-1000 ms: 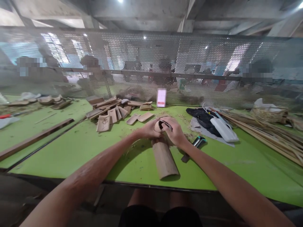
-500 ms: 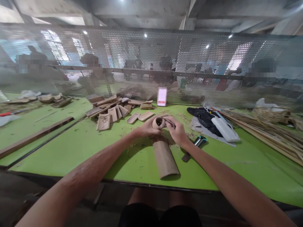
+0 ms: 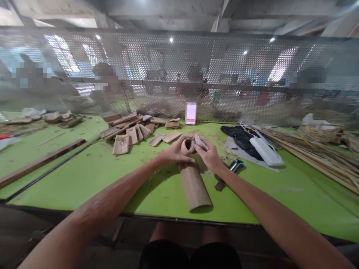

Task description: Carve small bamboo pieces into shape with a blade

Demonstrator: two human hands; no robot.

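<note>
My left hand [image 3: 176, 151] is wrapped round a short hollow bamboo tube [image 3: 185, 148], whose round opening faces me. Beside it, my right hand [image 3: 208, 152] pinches a small folded piece of what looks like sandpaper [image 3: 201, 142], pale on the visible side, close to the tube's right rim. Below both hands a longer half-round bamboo piece [image 3: 195, 188] lies curved side up on the green table [image 3: 157, 194]. A utility knife [image 3: 236, 165] with teal ends rests near my right wrist, and a dark flat strip [image 3: 220, 184] lies by it.
Cut bamboo pieces [image 3: 121, 144] are heaped at the back left. A phone [image 3: 191, 113] stands upright against a perforated metal screen [image 3: 157, 86]. To the right lie a dark cloth [image 3: 238, 138], a white power bank-like block [image 3: 266, 151] and long bamboo strips [image 3: 305, 155]. People sit beyond the screen.
The folded piece in my right hand has turned, from a dark narrow edge to a broad pale face. My left hand keeps its hold on the bamboo tube.
</note>
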